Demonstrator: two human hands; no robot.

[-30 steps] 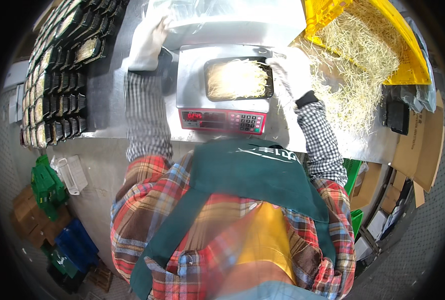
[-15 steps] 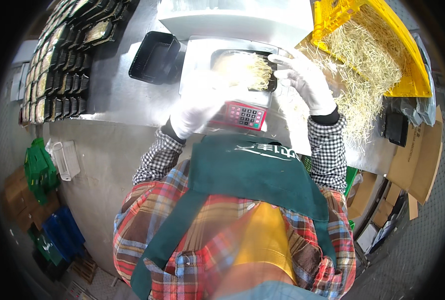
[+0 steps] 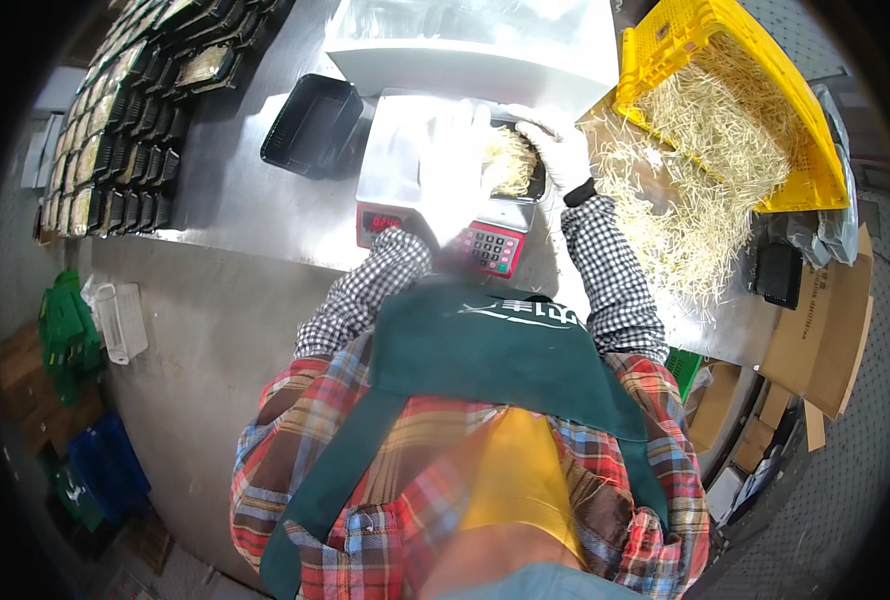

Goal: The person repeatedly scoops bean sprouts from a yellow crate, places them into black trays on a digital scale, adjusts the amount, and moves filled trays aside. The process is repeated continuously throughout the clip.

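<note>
A black plastic tray point(image 3: 537, 184) of pale bean sprouts point(image 3: 508, 166) rests on a digital scale point(image 3: 385, 150) with a red keypad front. My left hand point(image 3: 453, 175), white-gloved and washed out by glare, lies over the left part of the sprouts, its fingers stretched forward. At the tray's far right edge is my right hand point(image 3: 559, 152), also gloved. Its fingers are slightly bent and apart, touching the sprouts' edge and the rim. Neither hand appears to grip anything. Beside the scale on the left sits an empty black tray point(image 3: 312, 125).
Stacked black trays filled with sprouts point(image 3: 115, 150) stand at the left. A tipped yellow crate point(image 3: 815, 130) spills loose sprouts point(image 3: 665, 215) over the metal table point(image 3: 225, 190) at right. A white box point(image 3: 475, 55) stands behind the scale. An open cardboard box point(image 3: 820, 330) is at the right edge.
My left hand has moved right and forward onto the sprouts, uncovering the scale's lit display. My right hand has shifted left against the tray, and the sprout heap looks more compact.
</note>
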